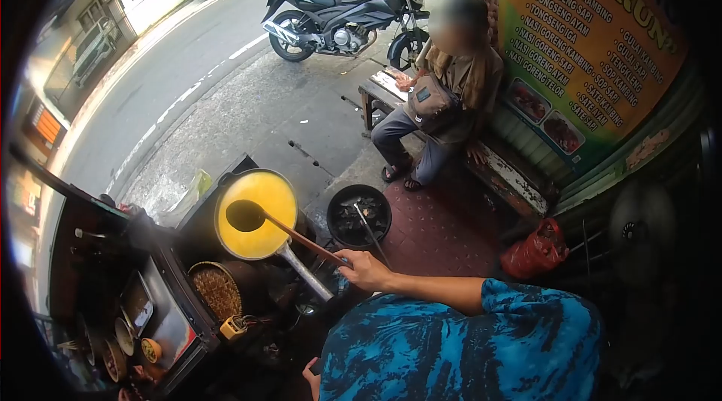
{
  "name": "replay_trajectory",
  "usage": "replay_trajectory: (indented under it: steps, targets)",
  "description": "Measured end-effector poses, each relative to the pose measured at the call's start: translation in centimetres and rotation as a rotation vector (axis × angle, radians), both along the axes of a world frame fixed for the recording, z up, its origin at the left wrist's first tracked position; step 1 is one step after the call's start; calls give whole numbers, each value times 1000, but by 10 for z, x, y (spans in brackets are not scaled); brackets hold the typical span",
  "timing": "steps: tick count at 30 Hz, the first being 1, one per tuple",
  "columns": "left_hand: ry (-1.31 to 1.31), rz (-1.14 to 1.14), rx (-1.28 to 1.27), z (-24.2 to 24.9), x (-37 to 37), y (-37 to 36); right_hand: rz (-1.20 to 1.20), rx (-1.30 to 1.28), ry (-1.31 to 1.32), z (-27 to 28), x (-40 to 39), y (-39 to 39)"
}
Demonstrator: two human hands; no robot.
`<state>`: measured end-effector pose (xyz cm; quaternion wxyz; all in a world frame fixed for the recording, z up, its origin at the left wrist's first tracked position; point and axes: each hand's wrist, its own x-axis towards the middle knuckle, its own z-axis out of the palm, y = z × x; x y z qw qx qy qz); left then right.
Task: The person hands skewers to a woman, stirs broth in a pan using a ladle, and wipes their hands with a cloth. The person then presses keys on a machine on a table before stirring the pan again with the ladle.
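My right hand (366, 272) is closed around the handle of a long wooden-handled ladle (304, 239). The ladle's dark round bowl rests at the surface of a yellow soup (274, 194). That soup fills a wide pan (307, 272) whose metal handle points toward me, just below my right hand. Low in the view, my left hand (310, 377) shows only partly beside my blue patterned shirt; most of its fingers are hidden.
A black wok (331, 232) holding dark lumps and a metal utensil sits right of the pan. Brown food fills a pot (238, 288) near a cart with small bowls (151, 350). Beyond, a person (451, 78) sits on a bench (500, 175); a motorcycle (346, 18) stands roadside.
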<state>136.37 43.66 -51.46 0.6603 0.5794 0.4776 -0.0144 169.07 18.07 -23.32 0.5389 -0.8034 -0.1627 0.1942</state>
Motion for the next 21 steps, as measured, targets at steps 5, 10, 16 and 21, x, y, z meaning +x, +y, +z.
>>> replay_trajectory:
  steps: [5, 10, 16, 21]
  targets:
    - [-45, 66, -86, -14, -10, -2, 16, -9, 41, 3, 1, -3]
    - [-132, 215, -199, -56, -44, -4, 3, 1, -19, -14, 6, -3]
    - [-199, 58, 241, 62, -25, -51, -18, 58, 20, -22, 14, -1]
    - [-7, 279, -121, 51, -36, -50, -21, 37, 119, -9, 27, 1]
